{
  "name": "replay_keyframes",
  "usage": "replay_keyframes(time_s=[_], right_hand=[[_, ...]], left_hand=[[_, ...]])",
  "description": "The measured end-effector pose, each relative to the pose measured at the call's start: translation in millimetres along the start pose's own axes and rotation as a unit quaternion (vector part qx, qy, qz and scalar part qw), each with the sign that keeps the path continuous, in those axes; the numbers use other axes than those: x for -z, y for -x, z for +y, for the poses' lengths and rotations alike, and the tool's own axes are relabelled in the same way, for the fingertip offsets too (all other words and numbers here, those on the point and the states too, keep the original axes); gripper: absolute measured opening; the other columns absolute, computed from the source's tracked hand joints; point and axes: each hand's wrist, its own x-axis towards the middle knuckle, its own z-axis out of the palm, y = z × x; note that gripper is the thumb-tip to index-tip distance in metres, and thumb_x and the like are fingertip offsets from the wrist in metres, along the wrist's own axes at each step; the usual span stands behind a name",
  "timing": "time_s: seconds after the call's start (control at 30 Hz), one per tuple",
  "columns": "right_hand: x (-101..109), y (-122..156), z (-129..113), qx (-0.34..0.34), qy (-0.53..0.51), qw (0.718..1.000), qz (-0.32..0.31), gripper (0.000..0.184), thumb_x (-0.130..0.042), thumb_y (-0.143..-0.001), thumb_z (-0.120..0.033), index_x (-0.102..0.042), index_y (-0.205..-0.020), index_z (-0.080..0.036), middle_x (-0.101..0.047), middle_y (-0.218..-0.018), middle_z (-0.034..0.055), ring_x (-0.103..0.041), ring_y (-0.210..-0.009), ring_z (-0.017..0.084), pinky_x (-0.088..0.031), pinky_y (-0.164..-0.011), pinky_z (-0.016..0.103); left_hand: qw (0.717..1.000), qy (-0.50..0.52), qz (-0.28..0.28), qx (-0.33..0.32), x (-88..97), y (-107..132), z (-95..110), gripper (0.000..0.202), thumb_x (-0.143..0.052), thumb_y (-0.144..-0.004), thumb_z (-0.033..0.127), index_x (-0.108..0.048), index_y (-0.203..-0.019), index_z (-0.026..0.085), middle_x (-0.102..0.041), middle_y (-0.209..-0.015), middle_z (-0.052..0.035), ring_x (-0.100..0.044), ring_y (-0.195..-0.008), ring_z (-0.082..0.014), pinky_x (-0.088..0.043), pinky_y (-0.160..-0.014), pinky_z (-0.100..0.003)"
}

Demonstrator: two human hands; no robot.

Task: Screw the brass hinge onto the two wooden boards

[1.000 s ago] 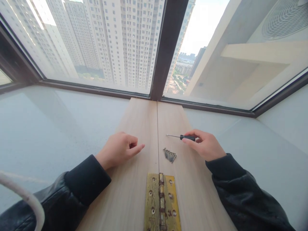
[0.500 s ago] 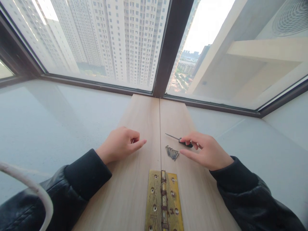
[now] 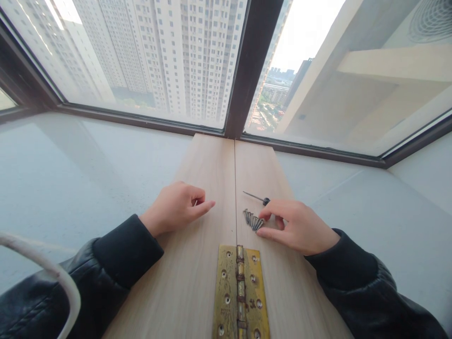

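Observation:
Over the left board, my left hand (image 3: 180, 209) is closed, its fingers curled in and its thumb pointing right; a tiny pale bit shows by the curled fingers, too small to name. My right hand (image 3: 298, 225) has thumb and forefinger apart at the right end of a row of several screws (image 3: 252, 220), which lie side by side on the right board. Behind that hand lies a screwdriver (image 3: 256, 196), its shaft pointing left and most of its dark handle hidden. Nearer me, a worn brass hinge (image 3: 241, 292) lies open across the seam, its holes bare.
Two pale wood boards (image 3: 197, 162) meet at a seam and reach the dark window frame (image 3: 243, 70). White surfaces (image 3: 106, 155) flank them. A whitish curved tube (image 3: 67, 285) crosses my left sleeve at lower left.
My right hand has moved from the screwdriver handle down and left to the screws. My left hand has stayed nearly still. The view has shifted slightly.

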Motion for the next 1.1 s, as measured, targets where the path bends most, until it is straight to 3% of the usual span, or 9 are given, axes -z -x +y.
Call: replay_keyframes(time_s=[0.47,0.8,0.97,1.1], right_hand=[[3,-1,3,-0.011,-0.071,0.997,-0.035,0.013,-0.071,-0.08,-0.025,-0.064,-0.075,-0.017,-0.064,-0.068,0.0,-0.056,-0.058,0.013,-0.042,-0.057,0.027],[19,5,-4,0.006,-0.158,0.987,-0.014,0.024,-0.066,-0.087,-0.039,-0.071,-0.08,-0.017,-0.065,-0.066,0.0023,-0.055,-0.054,0.011,-0.042,-0.049,0.023],[16,6,-20,0.076,-0.187,0.978,-0.058,0.011,-0.063,-0.083,-0.02,-0.073,-0.08,-0.016,-0.067,-0.07,0.0026,-0.055,-0.056,0.01,-0.042,-0.05,0.02],[7,5,-28,0.13,-0.175,0.973,-0.077,0.014,-0.057,-0.076,-0.008,-0.07,-0.072,-0.015,-0.062,-0.063,-0.0003,-0.047,-0.052,0.007,-0.037,-0.05,0.021]], left_hand=[[1.0,0.007,0.0,0.006,-0.5,1,-1,0.053,-0.044,-0.087,0.06,-0.038,-0.055,0.018,-0.037,-0.052,0.0034,-0.029,-0.053,-0.0108,-0.024,-0.057,-0.03],[1.0,0.017,0.005,-0.001,-1.2,0,0,0.053,-0.045,-0.087,0.06,-0.039,-0.055,0.018,-0.036,-0.052,0.0036,-0.03,-0.053,-0.0106,-0.025,-0.056,-0.03],[1.0,0.013,0.008,0.001,0.0,1,0,0.052,-0.046,-0.088,0.058,-0.04,-0.055,0.018,-0.036,-0.051,0.0036,-0.03,-0.053,-0.0105,-0.024,-0.056,-0.03],[1.0,0.014,0.008,-0.002,0.2,1,-1,0.052,-0.048,-0.088,0.057,-0.041,-0.056,0.018,-0.037,-0.052,0.0036,-0.031,-0.053,-0.0104,-0.024,-0.057,-0.029]])
